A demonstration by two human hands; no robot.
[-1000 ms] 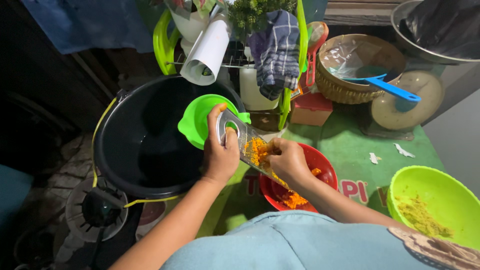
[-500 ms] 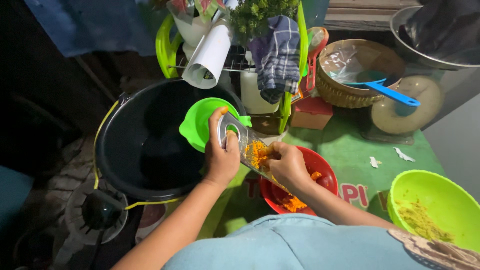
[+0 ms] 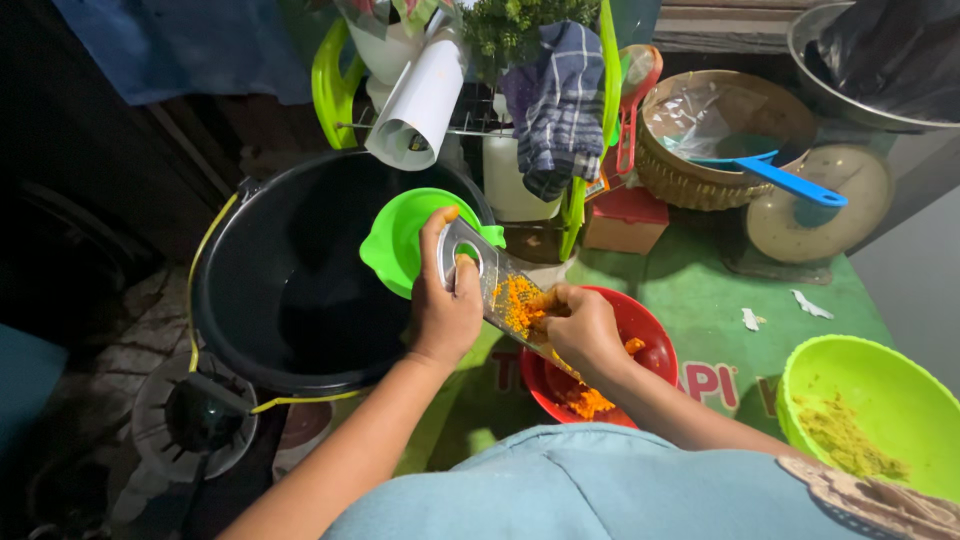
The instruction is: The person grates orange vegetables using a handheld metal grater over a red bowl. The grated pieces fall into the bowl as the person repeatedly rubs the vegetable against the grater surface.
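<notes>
My left hand point(image 3: 445, 305) grips the top handle of a flat metal grater point(image 3: 492, 280), which slants down over a red bowl point(image 3: 645, 340). My right hand point(image 3: 580, 325) presses a small orange piece, mostly hidden by my fingers, against the grater's face. Orange shreds cling to the grater point(image 3: 518, 300) and lie piled in the red bowl point(image 3: 588, 402). The bowl stands on a green table cover point(image 3: 700, 290).
A large black bucket point(image 3: 290, 290) with a green dipper point(image 3: 400, 240) on its rim stands left of the table. A lime green bowl point(image 3: 875, 410) with yellowish scraps is at right. Behind are a woven basket point(image 3: 715, 130), a blue spoon point(image 3: 780, 175), a checked cloth point(image 3: 555, 110) and a paper roll point(image 3: 415, 105).
My right hand has slid slightly along the grater face. The left hand keeps its hold on the grater's top, and the view has shifted a little.
</notes>
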